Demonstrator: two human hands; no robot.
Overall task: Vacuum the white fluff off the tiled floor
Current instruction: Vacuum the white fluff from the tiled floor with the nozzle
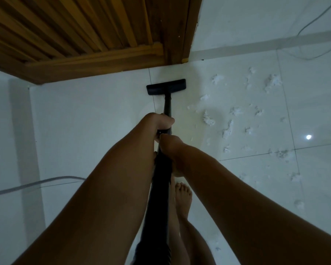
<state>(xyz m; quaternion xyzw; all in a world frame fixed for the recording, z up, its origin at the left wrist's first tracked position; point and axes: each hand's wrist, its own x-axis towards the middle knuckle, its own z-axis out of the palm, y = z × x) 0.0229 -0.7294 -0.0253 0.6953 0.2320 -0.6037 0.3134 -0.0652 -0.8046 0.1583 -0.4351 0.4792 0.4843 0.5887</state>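
A black vacuum wand (161,178) runs from the bottom of the view up to a flat black floor head (166,86), which lies on the white tiled floor (88,115) just in front of a wooden door. My left hand (160,122) grips the wand higher up its tube. My right hand (170,145) grips it just behind the left. Several tufts of white fluff (208,119) lie scattered on the tiles to the right of the head, more fluff (272,83) farther right. The head touches none of them.
A slatted wooden door (75,35) and its frame (180,31) close off the top. A grey cable (33,183) crosses the floor at left, a thin white cord (311,23) hangs at upper right. My bare foot (182,197) stands under the wand.
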